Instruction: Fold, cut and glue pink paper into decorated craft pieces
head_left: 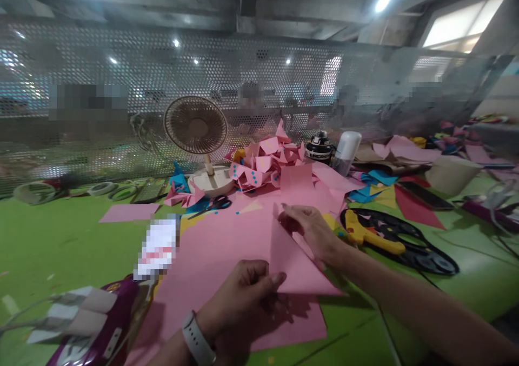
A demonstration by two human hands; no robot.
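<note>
A sheet of pink paper point(298, 271), folded to a triangular shape, is held up between my two hands. My left hand point(247, 287), with a white band at the wrist, pinches its lower left edge between thumb and fingers. Along the slanted upper edge, my right hand point(308, 228) grips the same paper near its top corner. Beneath both hands lies a larger pink sheet point(211, 263), flat on the green table point(68, 252). Some of my left fingers are hidden behind the folded paper.
A pile of folded pink pieces point(267, 163) stands beyond my hands, beside a small fan point(197, 128). Scissors point(214, 206) lie in front of it. To the right, a yellow glue gun point(371, 236) rests on a black tray point(433, 258). A purple power strip point(117, 323) sits lower left.
</note>
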